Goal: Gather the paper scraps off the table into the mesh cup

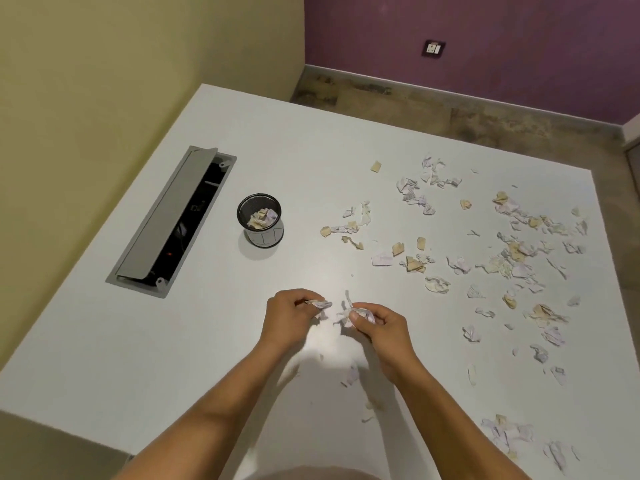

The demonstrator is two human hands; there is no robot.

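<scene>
In the head view, a black wire-mesh cup (259,220) is seen upright on the pale grey counter (207,358), left of centre. It is round, with a dark rim and a lighter band around its base, and a small heap of crumpled cream and lilac paper lies inside it, well below the rim. Just beside it on the left, a long rectangular cable box (173,220) is set into the counter; its grey metal lid is tilted up, and dark sockets and cables are exposed within.

The paper scraps (512,251) are spread over the right half of the counter, well apart from the cup. They are torn, creased and curled, some cream, some white with a lilac tint, and printed lines show on a few. A further cluster lies near the near right edge, and a few blurred bits rest between the forearms.

Both hands are held over the middle of the counter. The left hand (291,317) has its grip closed on a small crumpled scrap (320,304), pinched at the fingertips. The right hand (384,327) has its grip curled round a wad of white scraps (360,311), with loose strips sticking up from it. The two hands are near one another but apart.

Beyond the counter, a mottled brown floor (450,116), a purple wall with a socket plate (433,49), and a yellow wall (104,81) are visible.
</scene>
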